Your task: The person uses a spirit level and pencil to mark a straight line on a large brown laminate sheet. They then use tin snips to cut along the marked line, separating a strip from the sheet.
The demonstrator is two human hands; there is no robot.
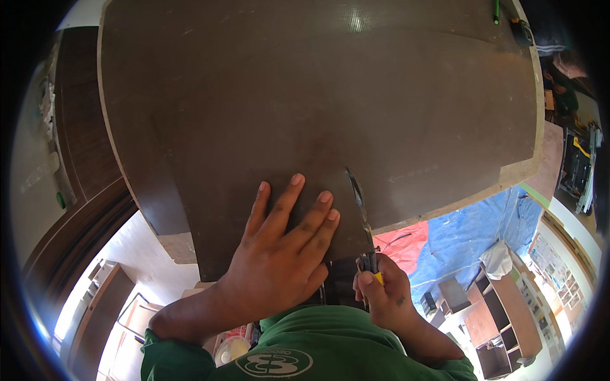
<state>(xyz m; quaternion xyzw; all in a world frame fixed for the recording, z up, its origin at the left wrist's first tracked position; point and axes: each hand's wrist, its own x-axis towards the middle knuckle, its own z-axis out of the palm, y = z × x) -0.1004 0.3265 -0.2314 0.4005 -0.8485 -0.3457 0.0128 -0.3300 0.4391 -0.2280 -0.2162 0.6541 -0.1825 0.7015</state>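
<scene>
A brown laminate sheet (210, 216) lies on a large board of a similar brown, its near edge just in front of my body. My left hand (279, 247) rests flat on the sheet, palm down with the fingers spread. To its right, my right hand (384, 292) is closed round the yellow-and-dark handles of a pair of tin snips (362, 213). The long dark blades point away from me over the sheet at its near right edge. Whether the blades are fully closed on the sheet is hard to tell.
The board's pale edge (467, 202) runs along the right. A green pen-like stick (496, 13) and a dark tape measure (522, 32) lie at the far right corner. Blue tarpaulin (457, 241) covers floor at right, near a wooden shelf unit (502, 324). Another person (562, 95) is at far right.
</scene>
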